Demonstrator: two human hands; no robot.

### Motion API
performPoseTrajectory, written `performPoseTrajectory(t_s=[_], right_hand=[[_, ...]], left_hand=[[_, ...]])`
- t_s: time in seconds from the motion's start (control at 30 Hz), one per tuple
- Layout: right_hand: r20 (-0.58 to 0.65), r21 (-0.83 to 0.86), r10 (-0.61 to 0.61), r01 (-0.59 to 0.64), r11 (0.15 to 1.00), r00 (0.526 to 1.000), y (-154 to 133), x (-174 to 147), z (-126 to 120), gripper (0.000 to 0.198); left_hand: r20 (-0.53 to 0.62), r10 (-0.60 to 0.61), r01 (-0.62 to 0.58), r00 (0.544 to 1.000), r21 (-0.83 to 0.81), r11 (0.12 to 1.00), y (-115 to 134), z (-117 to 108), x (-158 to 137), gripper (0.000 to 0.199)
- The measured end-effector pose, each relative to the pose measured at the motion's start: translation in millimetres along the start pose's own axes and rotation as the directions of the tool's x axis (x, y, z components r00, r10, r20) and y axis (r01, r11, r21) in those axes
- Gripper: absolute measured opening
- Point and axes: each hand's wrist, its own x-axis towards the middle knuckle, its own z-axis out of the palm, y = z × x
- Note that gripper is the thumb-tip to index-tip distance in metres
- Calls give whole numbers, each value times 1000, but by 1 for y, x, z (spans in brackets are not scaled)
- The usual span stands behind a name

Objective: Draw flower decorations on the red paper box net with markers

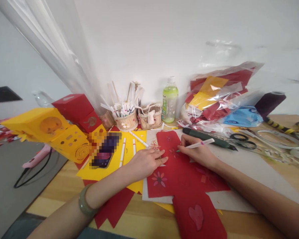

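Note:
My right hand (188, 146) is closed around a white marker (201, 143), its tip down at the red cut-out paper (186, 179). A small flower drawing (173, 153) lies by that tip. Fingers stretched out, my left hand (149, 162) lies flat on the paper's left edge. Lower on the sheet are a pink-petalled flower (159, 179) and a pink heart (196, 216). Several white markers (124, 149) rest on yellow paper (137, 172) left of my left hand. Beneath the red sheet is a pale grey board (241, 162).
At the back stand a basket of markers (126, 120), a second basket (150, 120) and a green drink bottle (170, 99). A dark green pen-shaped tool (209, 138) and scissors (243, 141) lie right. Yellow (52, 129) and red boxes (74, 108) and a phone (104, 151) sit left.

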Motion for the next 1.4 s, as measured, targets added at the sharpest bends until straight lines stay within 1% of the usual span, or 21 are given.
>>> performPoseTrajectory(t_s=[0.2,0.37,0.47,0.9,1.2,1.4], right_hand=[[11,10,-22,22,1000,1000,-1,1,-1,23],[-10,3,-31,31,1000,999,1,1,-1,22],[-3,1,-38,38,999,999,2,1,0,22],[-26,-4,-29,29,1000,999,2,1,0,22],[-24,7,-27,27,1000,999,3,1,0,21],[-47,17,-15,16,1000,999,1,1,0,21]], left_hand=[[0,14,-14,1000,4,1000,-1,-1,-1,33],[-27,17,-16,999,15,1000,-1,-1,-1,33],[-32,16,-16,999,17,1000,0,-1,-1,32],[-6,3,-3,1000,3,1000,-1,0,-1,29],[-33,3,-3,999,2,1000,0,-1,-2,28],[-8,11,-11,1000,0,1000,-1,-1,-2,29]])
